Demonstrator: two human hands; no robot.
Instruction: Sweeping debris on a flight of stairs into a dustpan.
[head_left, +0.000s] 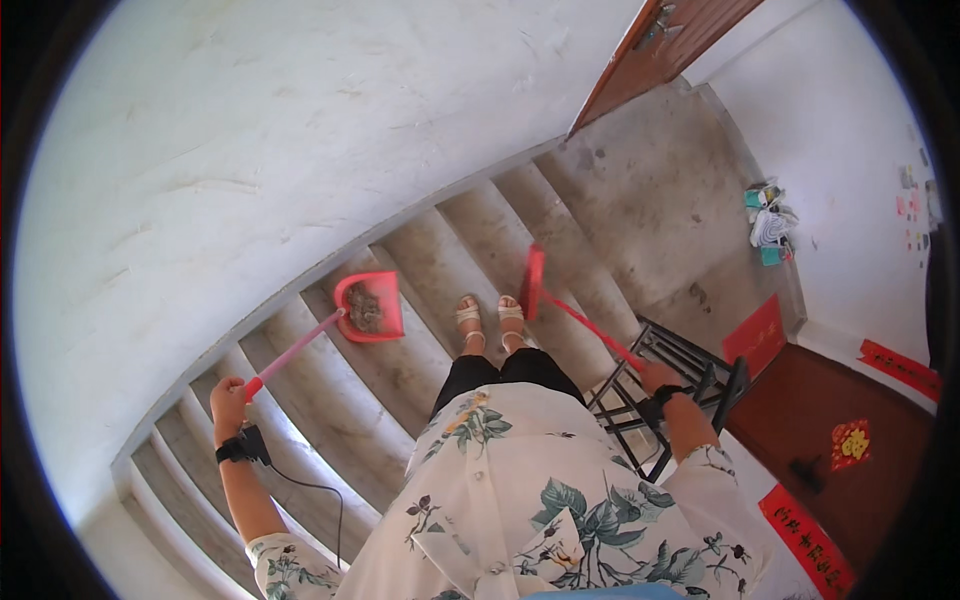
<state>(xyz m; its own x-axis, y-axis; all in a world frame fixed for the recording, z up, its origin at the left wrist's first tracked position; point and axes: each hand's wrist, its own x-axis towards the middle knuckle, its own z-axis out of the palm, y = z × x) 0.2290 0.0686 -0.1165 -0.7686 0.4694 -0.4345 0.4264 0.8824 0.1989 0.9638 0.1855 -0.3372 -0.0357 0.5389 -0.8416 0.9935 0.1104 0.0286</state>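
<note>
My left hand (229, 403) is closed around the handle of a red long-handled dustpan (388, 315), whose pan holds a heap of grey dust and debris. The pan is at the stairs to the left of my feet. My right hand (657, 379) grips the red handle of a broom (533, 281). The broom's head, slightly blurred, is just right of my sandalled feet, over a concrete step (431, 255). Whether its bristles touch the step, I cannot tell.
Concrete stairs run along a white wall (247, 150). A black metal railing (626, 405) stands beside my right arm. Beyond the steps is a landing (645, 195) with a brown door (675, 45) and bags (771, 225) by the wall. Another brown door (795, 420) bears red decorations.
</note>
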